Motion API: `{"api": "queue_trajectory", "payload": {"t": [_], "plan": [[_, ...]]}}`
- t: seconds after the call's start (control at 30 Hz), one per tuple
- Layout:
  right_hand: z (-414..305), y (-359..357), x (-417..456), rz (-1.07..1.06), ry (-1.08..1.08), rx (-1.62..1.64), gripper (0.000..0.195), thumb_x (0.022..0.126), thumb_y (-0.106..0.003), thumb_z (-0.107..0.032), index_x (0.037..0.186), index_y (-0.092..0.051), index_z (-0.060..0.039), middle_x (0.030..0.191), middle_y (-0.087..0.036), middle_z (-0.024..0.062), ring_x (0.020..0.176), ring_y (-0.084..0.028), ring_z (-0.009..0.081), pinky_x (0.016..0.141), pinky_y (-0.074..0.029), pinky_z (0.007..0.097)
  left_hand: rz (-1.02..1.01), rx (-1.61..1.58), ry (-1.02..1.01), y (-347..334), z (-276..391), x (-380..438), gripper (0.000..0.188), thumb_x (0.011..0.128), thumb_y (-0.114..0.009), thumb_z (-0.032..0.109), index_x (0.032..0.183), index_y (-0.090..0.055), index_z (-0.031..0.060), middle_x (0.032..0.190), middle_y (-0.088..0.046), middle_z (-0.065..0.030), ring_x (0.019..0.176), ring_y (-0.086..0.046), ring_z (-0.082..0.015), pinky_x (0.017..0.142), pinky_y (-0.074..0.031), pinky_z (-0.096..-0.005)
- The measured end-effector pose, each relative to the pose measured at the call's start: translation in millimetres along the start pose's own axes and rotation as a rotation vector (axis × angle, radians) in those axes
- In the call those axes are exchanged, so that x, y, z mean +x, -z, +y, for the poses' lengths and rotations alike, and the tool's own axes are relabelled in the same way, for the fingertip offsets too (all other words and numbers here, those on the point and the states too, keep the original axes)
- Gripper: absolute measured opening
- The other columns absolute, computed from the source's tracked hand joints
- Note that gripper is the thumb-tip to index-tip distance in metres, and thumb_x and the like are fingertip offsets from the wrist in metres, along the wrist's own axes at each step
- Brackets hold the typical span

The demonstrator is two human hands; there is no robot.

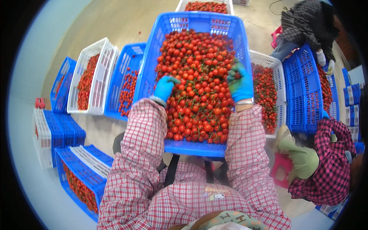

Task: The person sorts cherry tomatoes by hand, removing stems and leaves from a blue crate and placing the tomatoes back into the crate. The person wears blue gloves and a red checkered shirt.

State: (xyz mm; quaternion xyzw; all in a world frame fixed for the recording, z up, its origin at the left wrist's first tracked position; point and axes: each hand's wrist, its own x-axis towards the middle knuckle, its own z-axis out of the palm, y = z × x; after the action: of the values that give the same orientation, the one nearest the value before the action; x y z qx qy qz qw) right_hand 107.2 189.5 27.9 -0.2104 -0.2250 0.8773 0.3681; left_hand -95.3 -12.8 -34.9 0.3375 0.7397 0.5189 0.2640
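In front of me a large blue plastic crate (192,148) holds a heap of red cherry tomatoes (198,95), many with green stems attached. Both my hands wear blue gloves with greenish stains on the fingers. My left hand (164,89) rests over the left side of the heap, fingers bent against the tomatoes; whether anything is inside them is hidden. Along the crate's right wall, my right hand (240,83) has its fingers curled around a dark red cherry tomato (237,76).
Left stand a blue crate (115,92) with loose tomatoes and a white crate (99,77). Another white crate (283,95) with stemmed tomatoes adjoins on the right. Two people, one in a checked shirt (330,172), work at stacked blue crates (302,92). A pink stool (280,171) is nearby.
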Motion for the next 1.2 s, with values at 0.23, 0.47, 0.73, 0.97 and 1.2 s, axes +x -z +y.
{"api": "queue_trajectory", "payload": {"t": [0.23,0.47,0.73,0.97,1.2], "plan": [[16,-20,-8,-0.099,-0.129,-0.166,0.025,0.081,-0.051,-0.006,0.105,-0.056,-0.0017,0.075,-0.058,0.0035,0.058,-0.051,0.0094,0.054,-0.043,0.0212,-0.018,0.957,-0.245,-32,-1,-8,0.03,0.068,-0.056,0.004,0.094,-0.064,0.0166,0.095,-0.054,-0.009,0.088,-0.051,-0.0299,0.075,-0.046,-0.0391],[25,-20,-6,-0.174,-0.142,-0.194,0.022,0.086,-0.047,-0.009,0.105,-0.056,-0.0031,0.079,-0.056,0.0012,0.06,-0.051,0.0079,0.055,-0.045,0.0202,-0.028,0.957,-0.092,-35,5,-9,0.027,0.071,-0.064,0.017,0.096,-0.057,0.0124,0.097,-0.05,-0.0131,0.09,-0.052,-0.0314,0.077,-0.045,-0.0394],[25,-20,-9,-0.186,-0.166,-0.337,0.024,0.086,-0.046,-0.01,0.106,-0.055,-0.0022,0.08,-0.058,0.0023,0.063,-0.052,0.0087,0.059,-0.044,0.0205,-0.014,0.683,0.067,-30,-3,-4,0.026,0.067,-0.068,0.015,0.084,-0.052,0.008,0.086,-0.055,-0.0144,0.079,-0.056,-0.0321,0.07,-0.046,-0.0396],[37,-25,-9,-0.256,-0.219,-0.592,0.03,0.085,-0.043,-0.007,0.112,-0.054,-0.0052,0.078,-0.059,0.0019,0.062,-0.054,0.0074,0.056,-0.044,0.0198,-0.175,-0.784,0.294,-17,62,-11,0.033,0.085,-0.053,0.022,0.115,-0.05,0.0085,0.089,-0.054,0.0045,0.064,-0.044,-0.005,0.051,-0.032,-0.0191],[61,-32,-24,-0.456,0.097,-1.147,0.036,0.078,-0.063,-0.02,0.111,-0.055,-0.0083,0.073,-0.055,0.0009,0.063,-0.049,0.0074,0.056,-0.042,0.025,-0.268,-0.817,0.295,-28,80,-11,0.032,0.085,-0.055,0.015,0.115,-0.05,0.0068,0.1,-0.055,0.0005,0.085,-0.053,-0.0057,0.068,-0.043,-0.0178]]}}
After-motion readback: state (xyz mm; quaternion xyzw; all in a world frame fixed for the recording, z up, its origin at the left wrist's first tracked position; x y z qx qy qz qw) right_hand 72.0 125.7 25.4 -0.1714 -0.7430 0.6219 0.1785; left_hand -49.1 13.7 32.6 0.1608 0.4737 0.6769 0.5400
